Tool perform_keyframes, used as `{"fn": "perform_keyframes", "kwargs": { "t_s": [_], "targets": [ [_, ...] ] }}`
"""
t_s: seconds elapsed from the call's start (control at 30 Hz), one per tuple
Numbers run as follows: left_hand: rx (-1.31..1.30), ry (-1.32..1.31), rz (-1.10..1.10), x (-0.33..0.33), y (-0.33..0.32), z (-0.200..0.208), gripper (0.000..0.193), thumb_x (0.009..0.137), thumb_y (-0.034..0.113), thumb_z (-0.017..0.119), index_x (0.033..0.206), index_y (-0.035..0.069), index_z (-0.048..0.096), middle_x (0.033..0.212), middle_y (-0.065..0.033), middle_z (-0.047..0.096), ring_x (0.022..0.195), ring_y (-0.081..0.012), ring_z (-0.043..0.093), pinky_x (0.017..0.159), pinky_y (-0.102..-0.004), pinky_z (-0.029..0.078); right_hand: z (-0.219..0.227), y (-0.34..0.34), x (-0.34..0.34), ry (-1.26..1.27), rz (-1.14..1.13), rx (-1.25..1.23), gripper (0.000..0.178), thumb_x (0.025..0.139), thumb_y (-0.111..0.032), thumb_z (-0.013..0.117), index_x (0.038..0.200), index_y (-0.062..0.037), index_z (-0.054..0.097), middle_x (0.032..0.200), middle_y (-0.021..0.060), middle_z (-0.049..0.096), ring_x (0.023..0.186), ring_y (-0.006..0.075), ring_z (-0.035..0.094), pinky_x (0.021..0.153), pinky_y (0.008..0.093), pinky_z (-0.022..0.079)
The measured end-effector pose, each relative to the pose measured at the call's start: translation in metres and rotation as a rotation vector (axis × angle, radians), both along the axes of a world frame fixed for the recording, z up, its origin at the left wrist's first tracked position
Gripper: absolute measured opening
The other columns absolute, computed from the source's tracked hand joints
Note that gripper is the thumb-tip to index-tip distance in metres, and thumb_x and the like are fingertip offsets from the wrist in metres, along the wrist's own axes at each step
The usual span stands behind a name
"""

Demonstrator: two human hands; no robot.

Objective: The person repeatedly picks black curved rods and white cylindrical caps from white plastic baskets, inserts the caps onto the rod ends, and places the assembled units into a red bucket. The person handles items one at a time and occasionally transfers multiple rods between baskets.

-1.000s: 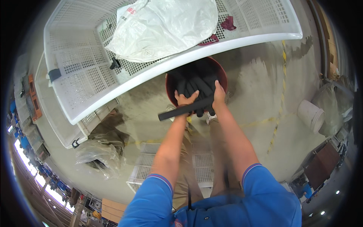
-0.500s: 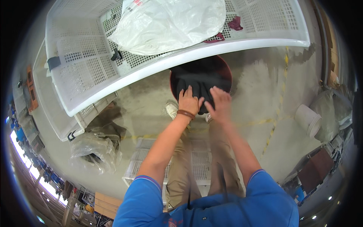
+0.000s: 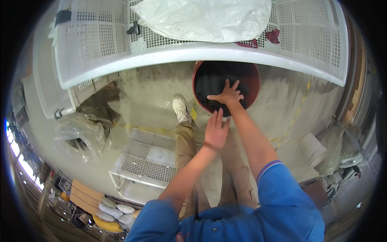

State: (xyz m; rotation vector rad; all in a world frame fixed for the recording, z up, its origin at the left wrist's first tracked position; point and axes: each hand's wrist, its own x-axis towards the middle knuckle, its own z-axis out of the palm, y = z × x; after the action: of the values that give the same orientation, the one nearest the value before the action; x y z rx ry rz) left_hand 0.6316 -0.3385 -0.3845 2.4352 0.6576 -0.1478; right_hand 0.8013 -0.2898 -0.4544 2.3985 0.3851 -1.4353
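Observation:
Dark cloth (image 3: 207,82) lies inside a round red bucket (image 3: 254,86) on the floor, partly under the overhanging edge of a large white crate. Over the cloth my right hand (image 3: 229,96) is spread with its fingers apart; whether it presses on the cloth or hovers just above it, I cannot tell. My left hand (image 3: 216,131) is at the bucket's near rim, its fingers stretched out and nothing in them. The far side of the bucket is hidden by the crate.
The large white perforated crate (image 3: 169,56) spans the top, holding a white plastic sack (image 3: 205,18) and dark red cloth scraps (image 3: 273,36). A low white crate (image 3: 141,161) stands by my legs. A clear plastic bag (image 3: 80,137) is left, a white bucket (image 3: 312,149) right.
The view has shifted, so the bucket sits farther right. Cloth that bulged over the near rim now lies down inside. My left hand has drawn back toward me; my right reaches over the bucket.

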Motion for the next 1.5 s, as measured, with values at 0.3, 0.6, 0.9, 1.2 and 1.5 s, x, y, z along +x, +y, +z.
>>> {"fn": "perform_keyframes", "kwargs": {
  "t_s": [0.3,0.6,0.9,1.2,1.5],
  "targets": [
    [-0.373,0.137,0.754,-0.084,-0.021,0.017,0.035,0.083,0.009,0.064,0.118,0.012,0.064,0.131,-0.0102,0.058,0.109,-0.0330,0.061,0.094,-0.0447,0.049,-0.049,-0.010,-0.042,-0.161,0.377,0.100,0.078,0.070,-0.044,0.079,0.136,-0.0140,0.049,0.136,0.0215,0.048,0.117,0.0407,0.054,0.089,0.0535,0.047],
    [-0.522,0.277,0.651,-0.118,-0.019,-0.056,0.031,0.087,0.014,0.063,0.117,0.007,0.061,0.112,-0.0160,0.066,0.098,-0.0334,0.065,0.081,-0.0436,0.054,-0.317,-0.096,-0.001,-0.463,0.953,0.709,0.024,0.086,-0.026,0.063,0.101,-0.0086,0.070,0.102,0.0147,0.070,0.090,0.0300,0.069,0.079,0.0431,0.053],
    [-0.447,0.056,0.732,-0.103,-0.024,-0.064,0.034,0.084,0.017,0.066,0.116,0.006,0.060,0.109,-0.0141,0.066,0.096,-0.0329,0.064,0.079,-0.0436,0.052,-0.272,-0.040,0.032,0.173,0.680,-0.010,0.031,0.084,-0.018,0.064,0.110,-0.0017,0.067,0.116,0.0201,0.067,0.104,0.0348,0.066,0.090,0.0415,0.051],
    [-0.593,0.154,0.566,-0.066,-0.063,-0.065,0.035,0.084,0.023,0.068,0.115,0.008,0.063,0.106,-0.0133,0.065,0.090,-0.0341,0.066,0.077,-0.0441,0.054,-0.055,0.000,0.045,-0.315,0.684,0.607,0.064,0.083,-0.046,0.070,0.127,-0.0005,0.060,0.129,0.0226,0.060,0.120,0.0364,0.058,0.100,0.0400,0.046],
    [-0.666,0.134,0.577,-0.064,-0.061,-0.071,0.035,0.085,0.023,0.068,0.116,0.008,0.063,0.106,-0.0144,0.066,0.093,-0.0343,0.066,0.080,-0.0445,0.054,-0.109,-0.021,-0.044,0.040,0.181,-0.009,0.112,0.078,-0.068,0.062,0.157,-0.0085,0.009,0.152,0.0277,0.033,0.141,0.0421,0.034,0.113,0.0501,0.031]
  ]
}}
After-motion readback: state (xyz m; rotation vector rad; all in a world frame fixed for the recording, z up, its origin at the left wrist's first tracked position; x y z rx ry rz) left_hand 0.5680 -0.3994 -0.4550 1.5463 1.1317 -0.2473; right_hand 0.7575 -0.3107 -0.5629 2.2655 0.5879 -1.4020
